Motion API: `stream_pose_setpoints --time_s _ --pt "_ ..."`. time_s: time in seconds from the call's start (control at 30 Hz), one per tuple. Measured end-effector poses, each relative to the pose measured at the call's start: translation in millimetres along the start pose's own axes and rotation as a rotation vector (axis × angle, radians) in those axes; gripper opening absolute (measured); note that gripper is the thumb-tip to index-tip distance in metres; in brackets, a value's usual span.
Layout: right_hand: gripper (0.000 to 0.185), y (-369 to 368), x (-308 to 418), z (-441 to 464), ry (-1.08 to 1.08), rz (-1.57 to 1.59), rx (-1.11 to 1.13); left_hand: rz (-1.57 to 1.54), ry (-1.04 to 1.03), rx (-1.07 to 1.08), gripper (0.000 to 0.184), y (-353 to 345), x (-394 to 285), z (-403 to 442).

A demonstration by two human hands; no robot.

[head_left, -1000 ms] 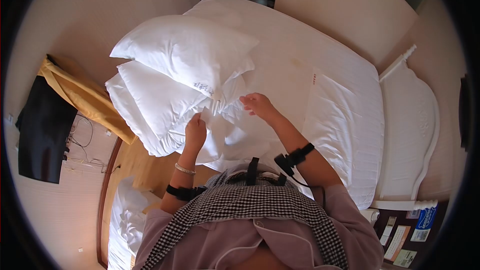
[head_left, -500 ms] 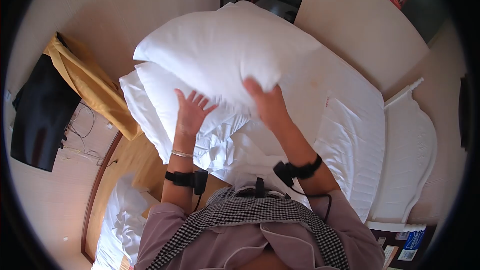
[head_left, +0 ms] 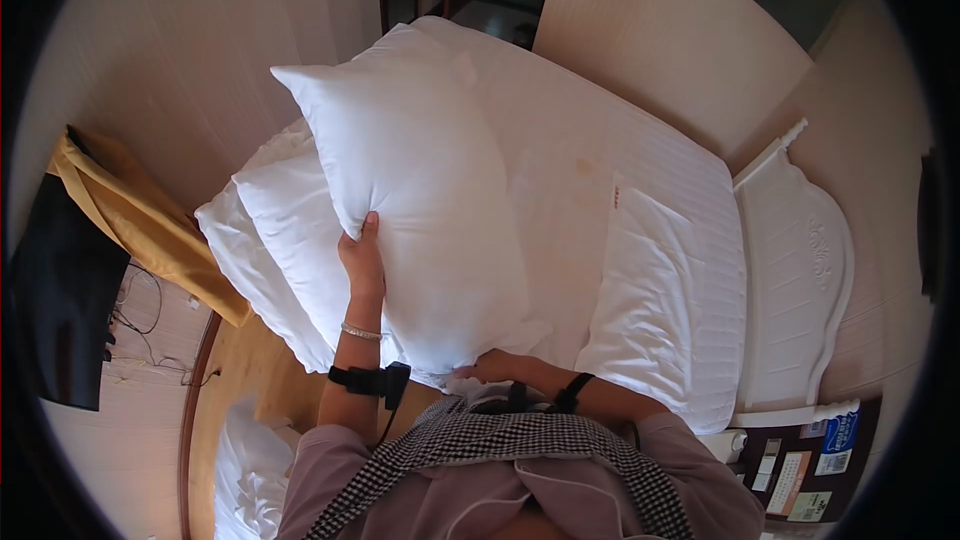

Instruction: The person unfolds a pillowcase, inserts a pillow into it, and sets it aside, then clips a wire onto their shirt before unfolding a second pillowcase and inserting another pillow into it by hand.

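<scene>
A plump white pillow (head_left: 430,180) is held up lengthwise in front of me, over the bed. My left hand (head_left: 362,258) grips its left edge, thumb on top. Near its bottom end, my right hand (head_left: 482,367) is closed at the pillow's lower edge; the fingertips are partly hidden. Beneath and to the left of this pillow lie another white pillow (head_left: 285,230) and rumpled white bedding (head_left: 225,230). A flat, wrinkled white pillow (head_left: 640,300) rests on the bed near the headboard.
The bed's white sheet (head_left: 570,130) reaches the carved headboard (head_left: 795,280). At the left are a black television (head_left: 65,290), a yellow cloth (head_left: 150,230) and cables. White linen (head_left: 245,480) lies at the lower left. Cards and packets (head_left: 790,480) lie on the dark bedside surface.
The top pillow has turned from lying crosswise to standing lengthwise. My left hand, spread before, has closed on its edge, and my right hand has moved down to its bottom end.
</scene>
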State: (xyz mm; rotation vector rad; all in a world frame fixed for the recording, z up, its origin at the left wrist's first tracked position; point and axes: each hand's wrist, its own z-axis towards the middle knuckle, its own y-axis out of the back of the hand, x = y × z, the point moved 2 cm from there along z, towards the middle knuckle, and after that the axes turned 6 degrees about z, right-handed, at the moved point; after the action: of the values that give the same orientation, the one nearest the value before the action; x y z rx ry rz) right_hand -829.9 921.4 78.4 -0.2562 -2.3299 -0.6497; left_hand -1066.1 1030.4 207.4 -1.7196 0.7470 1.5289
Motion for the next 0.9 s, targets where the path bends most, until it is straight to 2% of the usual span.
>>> stream_pose_setpoints --time_s 0.03,0.07,0.1,0.13,0.2,0.27,0.3,0.33,0.37,0.43,0.5,0.57,0.6,0.67,0.7,0.77,0.83,0.87,0.9 --pt "0.039 -2.8 -11.6 4.6 0.045 -0.121 0.124 0.002 0.0 0.001 0.031 -2.8 -6.2 -6.2" --pt "0.041 6.2 -13.9 -0.5 0.245 -0.263 0.17 0.088 -0.067 0.034 0.028 -4.4 -16.5 -14.9" --pt "0.038 21.3 -25.7 -10.0 0.112 -0.054 0.127 0.171 -0.137 0.068 0.026 -7.7 -26.6 -23.9" --pt "0.035 49.2 -17.1 -30.6 -0.021 0.153 0.082 0.109 -0.159 0.12 0.018 -9.4 -32.6 -37.5" --pt "0.032 107.2 -24.6 -48.3 0.062 0.517 -0.442 0.158 -0.227 0.202 0.015 -8.4 -51.5 -65.7" --pt "0.04 162.7 -28.8 -54.0 0.222 0.668 -0.775 0.216 -0.293 0.299 0.013 -2.8 -74.3 -90.9" --pt "0.05 180.9 -13.3 -62.9 0.297 0.811 -0.769 0.147 -0.268 0.375 0.013 -0.3 -86.1 -102.3" --pt "0.054 185.8 -5.4 -62.6 0.478 0.998 -0.702 0.08 -0.242 0.446 0.015 0.2 -94.3 -109.8" --pt "0.054 191.9 -4.5 -56.5 0.485 1.005 -0.702 0.087 -0.246 0.448 0.015 1.3 -99.1 -114.0" --pt "0.056 195.1 5.8 -36.8 0.578 0.956 -0.539 -0.045 -0.199 0.645 0.019 8.7 -104.9 -125.4" --pt "0.055 186.3 7.3 -30.5 0.617 1.013 -0.402 0.038 -0.154 0.634 0.021 12.2 -101.0 -136.0" --pt "0.054 175.7 -7.3 -47.6 0.644 1.149 -0.35 0.187 -0.362 0.897 0.021 7.4 -102.5 -146.7" --pt "0.053 171.6 -16.8 -63.9 0.657 1.202 -0.355 0.184 -0.365 0.869 0.021 5.7 -105.6 -147.6" --pt "0.052 162.3 -35.3 -101.7 0.672 1.289 -0.405 0.376 -0.475 0.928 0.029 2.3 -110.2 -155.0" --pt "0.051 157.4 -43.5 -122.0 0.67 1.322 -0.464 0.375 -0.463 0.932 0.029 2.6 -108.9 -157.7" --pt "0.05 147.5 -57.4 -161.3 0.645 1.353 -0.638 0.505 -0.389 0.771 0.036 -11.3 -103.8 -159.8" --pt "0.047 138.7 -38.0 -206.4 0.413 1.39 -1.086 0.498 -0.632 0.76 0.038 -33.6 -78.2 -154.6" --pt "0.047 133.9 -40.4 -222.0 0.413 1.325 -1.208 0.461 -0.66 0.869 0.04 -46.9 -51.4 -144.7" --pt "0.048 132.4 -46.0 -237.4 0.407 1.255 -1.318 0.433 -0.416 0.902 0.044 -65.1 -41.7 -149.4"
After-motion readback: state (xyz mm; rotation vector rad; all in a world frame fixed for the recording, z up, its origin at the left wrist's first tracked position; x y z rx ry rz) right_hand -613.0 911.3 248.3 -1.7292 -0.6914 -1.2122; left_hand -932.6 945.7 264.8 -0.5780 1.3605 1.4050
